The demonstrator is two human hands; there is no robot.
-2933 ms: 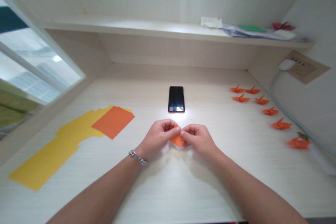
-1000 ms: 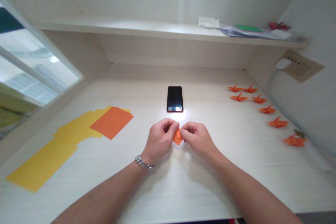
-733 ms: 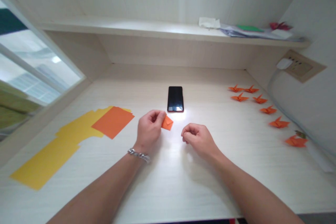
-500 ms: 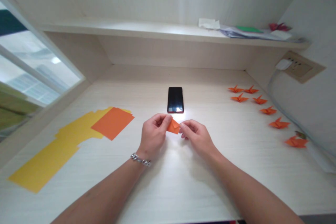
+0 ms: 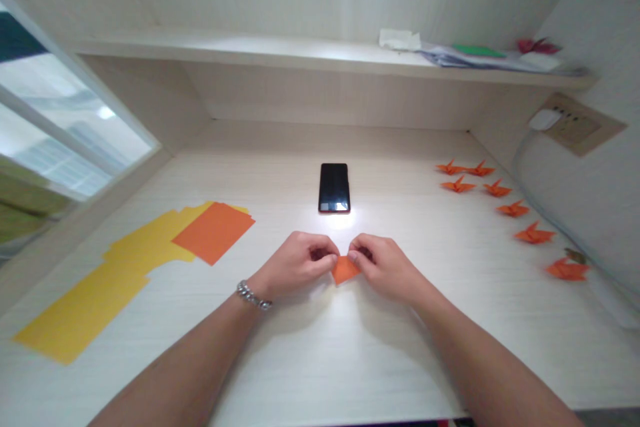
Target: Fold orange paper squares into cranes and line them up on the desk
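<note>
The left hand (image 5: 300, 260) had thumb and fingertips pinched together on the left upper part of a small folded orange paper (image 5: 345, 271), and the right hand (image 5: 386, 265) nipped its right side likewise. The paper sat between them, low over the front middle of the tabletop (image 5: 305, 373); whether it touched the surface could not be told. Gripping it from both sides probably kept so small a piece steady and square, its lower point free of the fingers. Just beyond the hands lay a phone (image 5: 335, 187), face up and straight ahead, perhaps so its screen could be glanced at. To the left, orange sheets (image 5: 215, 232) rested partly over a fanned spread of yellow sheets (image 5: 90, 303), seemingly within easy reach of the left hand. Seven folded orange birds (image 5: 535, 233) stood at the right, mostly in a slanting line beside a cable (image 5: 543, 210), apparently set aside there so that the elbows would not crush them.
</note>
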